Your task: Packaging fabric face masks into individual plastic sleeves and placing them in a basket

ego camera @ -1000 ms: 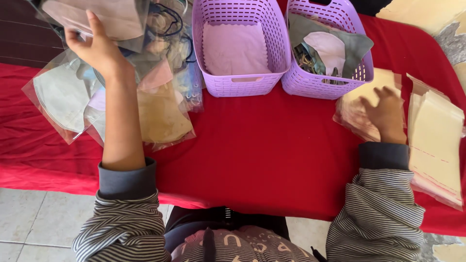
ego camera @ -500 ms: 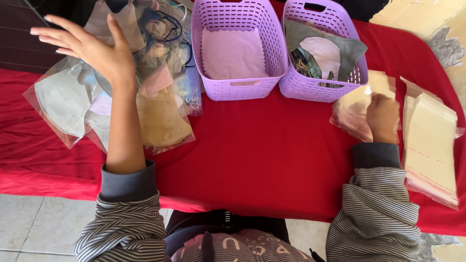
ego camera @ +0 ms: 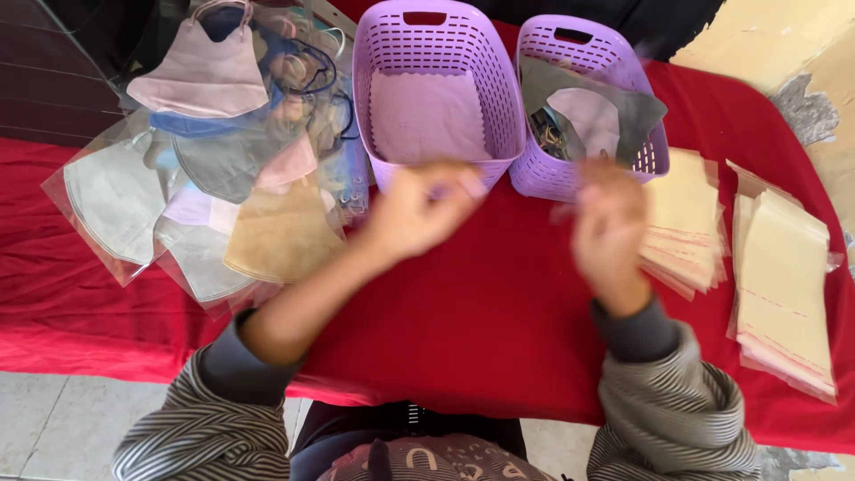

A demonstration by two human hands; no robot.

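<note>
The left hand (ego camera: 419, 209) leaves the mask pile (ego camera: 223, 169) at the table's far left and swings to the middle, in front of the baskets (ego camera: 436, 89). The right hand (ego camera: 610, 223) lifts off the bag stack (ego camera: 686, 223) and moves inward, both hands blurred.

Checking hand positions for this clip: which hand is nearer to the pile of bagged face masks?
Left. The left hand is just right of the mask pile; the right hand is farther right, beside the stack of beige sleeves.
</note>
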